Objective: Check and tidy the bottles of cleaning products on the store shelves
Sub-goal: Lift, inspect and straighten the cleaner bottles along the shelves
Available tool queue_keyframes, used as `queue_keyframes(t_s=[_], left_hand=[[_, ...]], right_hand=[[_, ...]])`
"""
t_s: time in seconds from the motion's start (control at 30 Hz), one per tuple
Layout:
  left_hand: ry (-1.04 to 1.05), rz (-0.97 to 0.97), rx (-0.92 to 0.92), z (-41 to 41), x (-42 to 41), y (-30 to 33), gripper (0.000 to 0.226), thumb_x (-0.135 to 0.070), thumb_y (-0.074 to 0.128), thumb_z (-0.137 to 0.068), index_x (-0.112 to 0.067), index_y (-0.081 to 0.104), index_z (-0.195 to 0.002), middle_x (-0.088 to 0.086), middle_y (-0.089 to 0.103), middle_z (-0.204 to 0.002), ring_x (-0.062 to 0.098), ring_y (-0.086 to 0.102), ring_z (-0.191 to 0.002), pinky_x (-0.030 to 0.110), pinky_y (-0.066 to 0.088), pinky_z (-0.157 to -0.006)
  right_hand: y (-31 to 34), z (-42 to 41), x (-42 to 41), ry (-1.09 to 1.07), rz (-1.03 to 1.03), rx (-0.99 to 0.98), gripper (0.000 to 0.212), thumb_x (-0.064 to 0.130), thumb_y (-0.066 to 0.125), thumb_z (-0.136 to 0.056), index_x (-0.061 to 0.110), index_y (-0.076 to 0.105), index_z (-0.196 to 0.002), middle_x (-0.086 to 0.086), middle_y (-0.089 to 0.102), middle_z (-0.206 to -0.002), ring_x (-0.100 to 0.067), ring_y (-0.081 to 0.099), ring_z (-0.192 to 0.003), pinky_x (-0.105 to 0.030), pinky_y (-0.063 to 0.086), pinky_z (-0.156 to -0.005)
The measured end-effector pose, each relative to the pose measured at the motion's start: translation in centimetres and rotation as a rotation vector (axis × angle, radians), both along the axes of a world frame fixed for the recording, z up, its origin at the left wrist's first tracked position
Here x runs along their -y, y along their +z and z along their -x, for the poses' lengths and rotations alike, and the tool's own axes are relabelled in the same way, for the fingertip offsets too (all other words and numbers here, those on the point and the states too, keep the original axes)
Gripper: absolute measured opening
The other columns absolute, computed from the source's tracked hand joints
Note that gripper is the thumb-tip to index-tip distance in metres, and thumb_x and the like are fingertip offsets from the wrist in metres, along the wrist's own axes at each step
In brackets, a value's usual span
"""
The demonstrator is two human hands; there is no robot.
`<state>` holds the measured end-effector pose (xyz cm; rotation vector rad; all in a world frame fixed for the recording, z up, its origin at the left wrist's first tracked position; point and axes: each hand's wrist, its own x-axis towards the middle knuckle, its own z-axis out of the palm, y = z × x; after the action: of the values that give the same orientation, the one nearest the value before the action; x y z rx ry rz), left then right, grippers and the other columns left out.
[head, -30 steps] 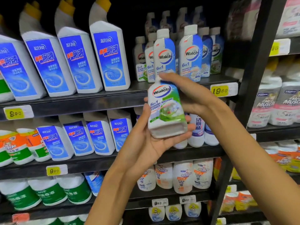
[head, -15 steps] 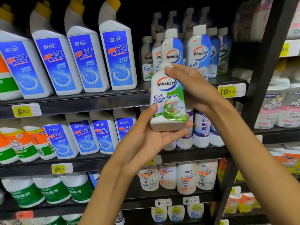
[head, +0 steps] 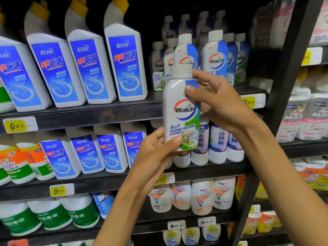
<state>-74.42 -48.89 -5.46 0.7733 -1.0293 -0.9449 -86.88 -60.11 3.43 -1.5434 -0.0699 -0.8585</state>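
I hold a white Walch 5in1 washing machine cleaner bottle [head: 181, 110] upright in front of the shelves, its green label facing me. My left hand [head: 156, 153] grips its base from below and the left, thumb across the lower label. My right hand [head: 220, 102] holds the bottle's upper right side, thumb on the shoulder under the white cap. Behind it, on the upper shelf [head: 106, 112], stand several more Walch bottles [head: 214, 55] in rows.
Tall blue-labelled toilet cleaner bottles [head: 124, 63] fill the upper shelf's left part and the shelf below. Purple-labelled bottles [head: 218, 142] stand behind the held bottle. Mr Muscle bottles [head: 202, 196] sit lower down. A black upright post [head: 284, 77] separates the neighbouring bay at right.
The bottle has been raised and set upright; its base no longer faces me. My left hand slid from cupping the bottom to gripping the lower side. The view shifted left and closer.
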Motion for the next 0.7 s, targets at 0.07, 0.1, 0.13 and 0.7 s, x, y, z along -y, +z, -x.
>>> queue_keyframes(t_s=[0.07, 0.1, 0.13, 0.7], left_hand=[[0.018, 0.019, 0.040, -0.5, 0.3, -0.4, 0.044, -0.015, 0.073, -0.078, -0.013, 0.061, -0.120, 0.010, 0.067, -0.120, 0.022, 0.062, -0.113, 0.025, 0.053, -0.084], [0.055, 0.024, 0.078, -0.8, 0.5, -0.5, 0.048, -0.013, 0.073, -0.078, -0.013, 0.058, -0.123, 0.009, 0.066, -0.121, 0.022, 0.061, -0.115, 0.026, 0.052, -0.087], [0.107, 0.027, 0.122, -1.1, 0.7, -0.4, 0.052, -0.011, 0.074, -0.077, -0.013, 0.056, -0.125, 0.006, 0.066, -0.122, 0.021, 0.060, -0.116, 0.026, 0.051, -0.089], [0.168, -0.049, 0.297, 0.8, -0.1, -1.0, 0.025, -0.045, 0.061, -0.082, -0.027, 0.068, -0.099, -0.007, 0.074, -0.102, 0.011, 0.069, -0.097, 0.018, 0.054, -0.075]], right_hand=[[-0.2, 0.8, 0.1, 0.044, 0.075, 0.012, 0.047, 0.002, 0.063, -0.078, 0.007, 0.054, -0.123, -0.006, 0.068, -0.113, -0.020, 0.063, -0.107, -0.031, 0.052, -0.089], [-0.4, 1.1, 0.2, 0.050, 0.115, 0.013, 0.049, 0.000, 0.065, -0.075, 0.007, 0.054, -0.123, -0.006, 0.067, -0.115, -0.021, 0.062, -0.110, -0.031, 0.052, -0.090], [-0.6, 1.4, 0.2, 0.045, 0.159, 0.008, 0.053, -0.003, 0.066, -0.072, 0.006, 0.054, -0.123, -0.006, 0.066, -0.118, -0.022, 0.060, -0.114, -0.032, 0.050, -0.092], [-1.3, -0.9, 0.2, 0.203, -0.249, -0.029, 0.049, 0.013, 0.048, -0.087, 0.005, 0.043, -0.135, -0.016, 0.063, -0.118, -0.031, 0.063, -0.109, -0.044, 0.051, -0.095]])
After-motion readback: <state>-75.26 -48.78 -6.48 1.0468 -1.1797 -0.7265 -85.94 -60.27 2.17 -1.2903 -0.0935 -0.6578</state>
